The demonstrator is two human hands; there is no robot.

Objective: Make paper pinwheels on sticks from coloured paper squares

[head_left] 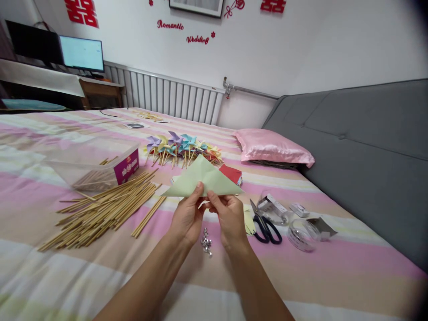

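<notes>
While both hands, left hand (187, 217), right hand (229, 215), pinch green folded paper (203, 179), wall lettering (170, 25) reads "Romantic".

Head camera looks forward and down, close over the bed (301, 276).

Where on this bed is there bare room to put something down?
Bare bedspread lies in front of the black scissors and tape rolls, toward the near edge. More lies between the wooden sticks and the near left corner. It is crowded around both hands, left hand and right hand, holding the green folded paper, and by the pinwheels.
</notes>
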